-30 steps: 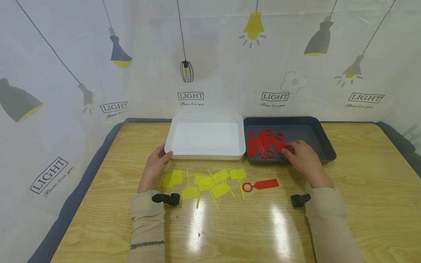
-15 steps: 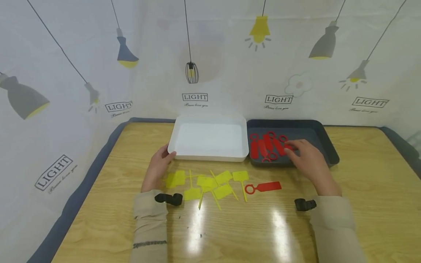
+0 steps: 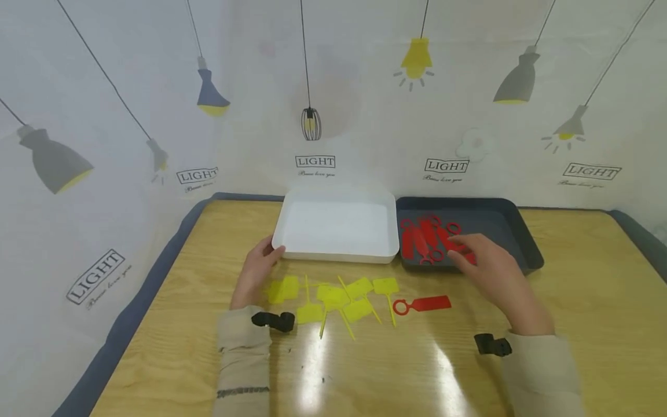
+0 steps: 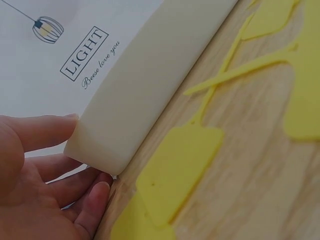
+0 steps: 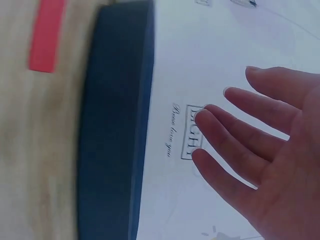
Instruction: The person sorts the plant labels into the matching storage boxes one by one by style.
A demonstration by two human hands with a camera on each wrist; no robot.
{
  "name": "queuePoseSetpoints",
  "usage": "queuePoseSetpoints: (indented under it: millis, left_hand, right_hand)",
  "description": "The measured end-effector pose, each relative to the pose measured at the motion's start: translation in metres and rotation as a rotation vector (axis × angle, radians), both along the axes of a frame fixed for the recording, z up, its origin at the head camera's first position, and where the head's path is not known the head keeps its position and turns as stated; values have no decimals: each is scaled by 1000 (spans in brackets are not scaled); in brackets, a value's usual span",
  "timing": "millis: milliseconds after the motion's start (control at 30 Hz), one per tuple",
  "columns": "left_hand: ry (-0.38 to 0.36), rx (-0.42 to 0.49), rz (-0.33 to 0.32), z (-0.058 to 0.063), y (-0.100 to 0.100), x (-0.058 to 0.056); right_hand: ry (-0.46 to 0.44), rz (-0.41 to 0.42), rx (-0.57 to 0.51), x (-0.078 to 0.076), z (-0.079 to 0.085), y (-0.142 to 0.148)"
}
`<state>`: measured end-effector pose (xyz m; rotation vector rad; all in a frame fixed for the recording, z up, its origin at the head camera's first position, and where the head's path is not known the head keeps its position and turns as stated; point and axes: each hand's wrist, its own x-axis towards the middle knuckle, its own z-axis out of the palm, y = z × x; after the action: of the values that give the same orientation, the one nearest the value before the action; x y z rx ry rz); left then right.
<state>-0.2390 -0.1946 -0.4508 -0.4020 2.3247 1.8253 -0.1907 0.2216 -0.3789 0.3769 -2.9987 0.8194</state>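
Note:
My left hand (image 3: 256, 269) grips the near left corner of the white tray (image 3: 336, 255), which stands at the back of the table. The left wrist view shows fingers (image 4: 75, 185) at the tray's corner. My right hand (image 3: 492, 269) is over the front edge of the dark grey tray (image 3: 521, 243), its fingers spread and holding nothing. Several red tags with ring ends (image 3: 428, 236) lie in that tray, partly hidden by the hand. One red tag (image 3: 432, 303) lies on the table before it. Several yellow tags with thin stems (image 3: 333, 295) lie overlapping in front of the white tray.
The two trays stand side by side on the wooden table (image 3: 375, 370). A white curtain printed with lamps (image 3: 365, 116) hangs close behind them and along the left. Black mounts (image 3: 273, 320) sit at both wrists.
My right hand has drawn back slightly towards me, and its fingers have parted from the red tags in the dark tray. The left hand stays at its corner. The head view has shifted.

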Motion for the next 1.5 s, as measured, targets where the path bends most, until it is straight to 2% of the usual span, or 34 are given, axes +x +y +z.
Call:
queuePoseSetpoints:
  millis: [100,267,433,600,933,1233,1500]
  left_hand:
    - [-5,8,4,-2,4,1]
    - [16,0,4,-1,6,4]
    - [26,-6,-18,0,4,5]
    - [0,-25,-18,1,3,4]
    - [-13,-17,-5,3,4,5]
    - [-13,3,-4,3,4,3]
    - [14,8,-25,3,4,3]
  right_hand:
    - [-23,20,29,6,-5,0]
    - [-8,47,49,11,-12,-3]
    - [3,69,46,12,-18,-2]
    - [-4,90,59,11,-22,-2]
    - [-180,122,59,9,-24,-8]
    - [-264,171,101,7,-32,-13]
    - [-249,199,169,9,-35,-15]
